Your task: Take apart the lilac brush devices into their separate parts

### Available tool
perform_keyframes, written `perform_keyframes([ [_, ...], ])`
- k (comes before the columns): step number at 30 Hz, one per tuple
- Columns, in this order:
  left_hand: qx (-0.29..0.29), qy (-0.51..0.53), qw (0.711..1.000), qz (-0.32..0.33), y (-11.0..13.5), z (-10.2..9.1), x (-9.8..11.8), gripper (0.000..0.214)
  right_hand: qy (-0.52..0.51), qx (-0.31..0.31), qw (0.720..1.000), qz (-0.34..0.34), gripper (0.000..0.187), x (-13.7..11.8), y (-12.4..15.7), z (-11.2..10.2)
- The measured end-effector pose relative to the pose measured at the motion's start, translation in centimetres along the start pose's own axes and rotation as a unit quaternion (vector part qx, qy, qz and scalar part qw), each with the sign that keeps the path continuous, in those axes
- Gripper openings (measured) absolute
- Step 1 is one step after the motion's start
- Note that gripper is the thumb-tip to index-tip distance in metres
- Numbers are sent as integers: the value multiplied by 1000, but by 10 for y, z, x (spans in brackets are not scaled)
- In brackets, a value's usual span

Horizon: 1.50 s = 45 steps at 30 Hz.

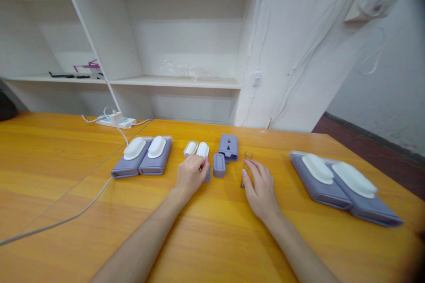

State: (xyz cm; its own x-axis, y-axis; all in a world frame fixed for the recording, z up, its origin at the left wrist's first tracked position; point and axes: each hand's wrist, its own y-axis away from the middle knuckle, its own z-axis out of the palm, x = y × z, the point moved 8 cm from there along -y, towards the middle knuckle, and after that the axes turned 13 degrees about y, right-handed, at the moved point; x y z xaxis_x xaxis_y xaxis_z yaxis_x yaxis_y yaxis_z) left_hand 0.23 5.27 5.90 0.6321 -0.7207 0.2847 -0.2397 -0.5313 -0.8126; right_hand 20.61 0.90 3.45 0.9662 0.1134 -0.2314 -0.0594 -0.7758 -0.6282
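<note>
My left hand (191,174) is curled round a grey-purple device topped by a white rounded piece (202,149), pressing it against the orange table (212,230). My right hand (260,186) lies palm down with fingers loosely together, its fingertips touching a small clear glass vial (247,159) that stands upright. Between the hands lie a small grey-purple cap (219,165), a larger grey-purple housing with holes (228,147) and a small white piece in a clear wrapper (190,148).
Two finished grey-purple units with white tops (142,157) sit side by side to the left, two more (343,183) to the right. A white power strip (116,120) and cables run across the left of the table. White shelves stand behind.
</note>
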Motion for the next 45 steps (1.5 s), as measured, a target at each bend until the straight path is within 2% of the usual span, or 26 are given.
perform_keyframes([
  [45, -5, -14, 1000, 7, 2, 1, 1, 33, 0, -8, 1000, 0, 38, 1, 0, 4],
])
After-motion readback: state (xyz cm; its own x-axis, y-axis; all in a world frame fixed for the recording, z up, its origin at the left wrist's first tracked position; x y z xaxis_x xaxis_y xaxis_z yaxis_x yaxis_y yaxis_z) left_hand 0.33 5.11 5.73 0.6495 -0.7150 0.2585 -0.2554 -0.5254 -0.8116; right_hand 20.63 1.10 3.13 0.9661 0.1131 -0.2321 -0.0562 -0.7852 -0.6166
